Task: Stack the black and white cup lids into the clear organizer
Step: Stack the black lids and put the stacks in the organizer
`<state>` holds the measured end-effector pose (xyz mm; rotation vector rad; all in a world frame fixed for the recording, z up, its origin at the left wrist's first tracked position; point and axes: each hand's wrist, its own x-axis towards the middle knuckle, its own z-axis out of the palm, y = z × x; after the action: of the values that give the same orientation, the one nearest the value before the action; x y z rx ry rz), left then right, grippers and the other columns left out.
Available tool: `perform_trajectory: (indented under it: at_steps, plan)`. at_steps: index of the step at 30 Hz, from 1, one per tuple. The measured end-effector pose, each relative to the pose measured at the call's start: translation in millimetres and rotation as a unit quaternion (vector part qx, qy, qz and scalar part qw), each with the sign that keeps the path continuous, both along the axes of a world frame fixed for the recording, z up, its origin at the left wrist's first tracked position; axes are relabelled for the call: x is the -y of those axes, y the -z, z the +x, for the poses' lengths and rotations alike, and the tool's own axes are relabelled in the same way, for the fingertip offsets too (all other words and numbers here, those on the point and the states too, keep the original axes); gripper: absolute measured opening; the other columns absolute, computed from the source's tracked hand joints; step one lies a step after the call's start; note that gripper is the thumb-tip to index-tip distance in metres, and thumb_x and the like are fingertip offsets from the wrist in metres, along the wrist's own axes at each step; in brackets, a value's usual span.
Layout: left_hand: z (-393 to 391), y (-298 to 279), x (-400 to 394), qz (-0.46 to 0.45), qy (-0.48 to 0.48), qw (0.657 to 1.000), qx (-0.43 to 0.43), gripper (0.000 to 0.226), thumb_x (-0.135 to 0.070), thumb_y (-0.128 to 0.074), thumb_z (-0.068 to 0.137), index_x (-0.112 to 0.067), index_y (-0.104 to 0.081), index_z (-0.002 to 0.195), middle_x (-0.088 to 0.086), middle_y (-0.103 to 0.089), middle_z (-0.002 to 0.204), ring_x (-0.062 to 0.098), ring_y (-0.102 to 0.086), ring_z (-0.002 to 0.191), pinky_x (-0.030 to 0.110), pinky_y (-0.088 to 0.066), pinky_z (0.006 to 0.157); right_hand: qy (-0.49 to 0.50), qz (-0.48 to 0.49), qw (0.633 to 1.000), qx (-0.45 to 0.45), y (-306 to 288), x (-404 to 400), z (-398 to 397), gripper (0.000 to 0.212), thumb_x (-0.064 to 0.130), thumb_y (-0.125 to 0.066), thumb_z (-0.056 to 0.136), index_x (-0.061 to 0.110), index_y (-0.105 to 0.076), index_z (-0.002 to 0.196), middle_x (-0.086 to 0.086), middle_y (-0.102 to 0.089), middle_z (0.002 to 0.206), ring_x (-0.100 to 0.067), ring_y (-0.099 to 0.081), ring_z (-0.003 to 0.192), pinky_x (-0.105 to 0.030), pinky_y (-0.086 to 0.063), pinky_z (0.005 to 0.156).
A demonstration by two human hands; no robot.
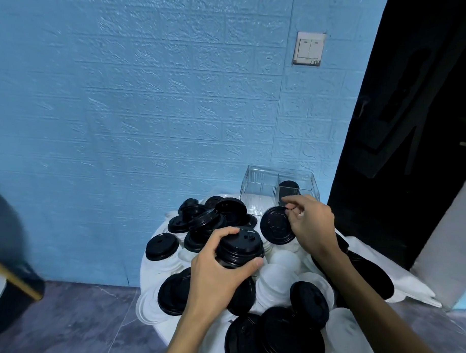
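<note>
Loose black lids (209, 217) and white lids (281, 267) lie piled on a small round white table (149, 263). My left hand (218, 271) grips a short stack of black lids (240, 246) above the middle of the pile. With my right hand (311, 221) I pinch the upper rim of a single black lid (275, 228), tilted on edge just in front of the clear organizer (260, 188). The organizer stands at the table's far side against the wall, with a black lid (289, 186) inside its right compartment.
A blue brick-pattern wall (149, 107) rises behind the table, with a light switch (309, 48). A dark door (413, 116) stands to the right. A dark round object (5, 247) sits at the left edge. White cloth (407, 282) drapes off the table's right side.
</note>
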<state>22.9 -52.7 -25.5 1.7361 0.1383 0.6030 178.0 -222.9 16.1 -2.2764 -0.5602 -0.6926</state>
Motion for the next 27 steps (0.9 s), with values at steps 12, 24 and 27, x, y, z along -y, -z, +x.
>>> perform_trajectory:
  at_steps: [12, 24, 27]
  plan:
    - [-1.5, -1.8, 0.8, 0.024, 0.017, 0.999, -0.024, 0.056, -0.027, -0.097, 0.066, -0.043, -0.066, 0.11, -0.023, -0.075, 0.1, -0.001, -0.072, 0.094, 0.022, -0.056, 0.087, -0.054, 0.002, 0.998, 0.015, 9.2, -8.8, -16.7, 0.008, 0.012, -0.071, 0.092, 0.02, -0.069, 0.093, 0.011, -0.061, 0.09, -0.002, -0.06, 0.08, -0.039, -0.058, 0.075]
    - [0.8, -5.7, 3.9, 0.004, -0.007, 0.999, -0.033, 0.059, -0.034, -0.095, 0.068, -0.044, -0.061, 0.114, -0.022, -0.075, 0.099, -0.003, -0.071, 0.095, 0.017, -0.052, 0.085, -0.21, 0.092, 0.973, 0.026, 7.9, -16.6, -55.7, 0.031, 0.008, -0.073, 0.091, 0.029, -0.073, 0.114, 0.014, -0.059, 0.102, -0.012, -0.063, 0.101, -0.025, -0.055, 0.089]
    - [0.1, -9.4, 4.4, -0.011, -0.021, 0.999, -0.033, 0.061, -0.035, -0.094, 0.069, -0.044, -0.055, 0.114, -0.026, -0.073, 0.097, -0.007, -0.068, 0.093, 0.007, -0.047, 0.076, -0.237, 0.055, 0.97, 0.017, 9.8, -15.9, -60.0, 0.026, 0.009, -0.071, 0.093, 0.029, -0.075, 0.108, 0.014, -0.057, 0.106, -0.011, -0.061, 0.104, -0.028, -0.053, 0.091]
